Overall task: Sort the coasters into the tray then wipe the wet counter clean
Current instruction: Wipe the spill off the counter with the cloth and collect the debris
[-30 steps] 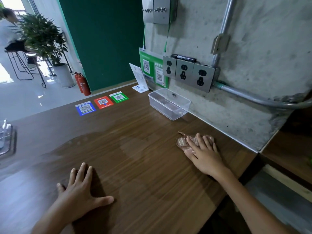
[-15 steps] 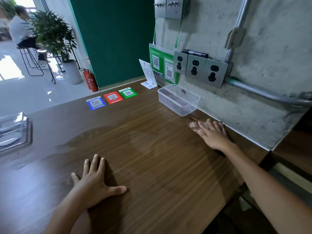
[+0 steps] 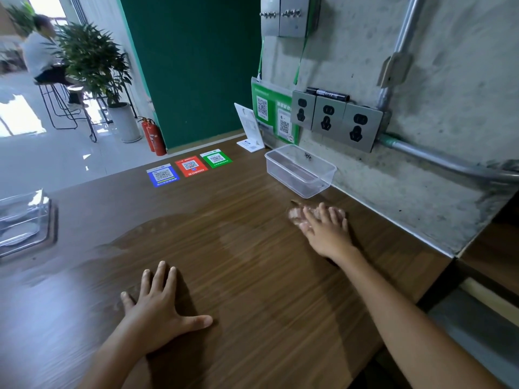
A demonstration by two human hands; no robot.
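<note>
While the right hand point(image 3: 327, 231) lay flat with straight fingers on the coasters point(image 3: 297, 216), nothing was actually gripped; the pinkish pile sat on the counter point(image 3: 252, 276) just short of the tray point(image 3: 300, 171), which stood by the wall. The left hand point(image 3: 157, 307) rested spread and empty at the near edge of the wet patch point(image 3: 168, 242). Because the fingers only pressed from above, the pile could have slid or fanned apart if pushed along, and thin coasters lying flat on wood would likely have been hard to pinch up. How many there were could not be told through the blur. A push toward the tray risked knocking the light box against the wall. Dragging the coasters leftward would have soaked them, and the left palm could have slipped on the wet surface.
</note>
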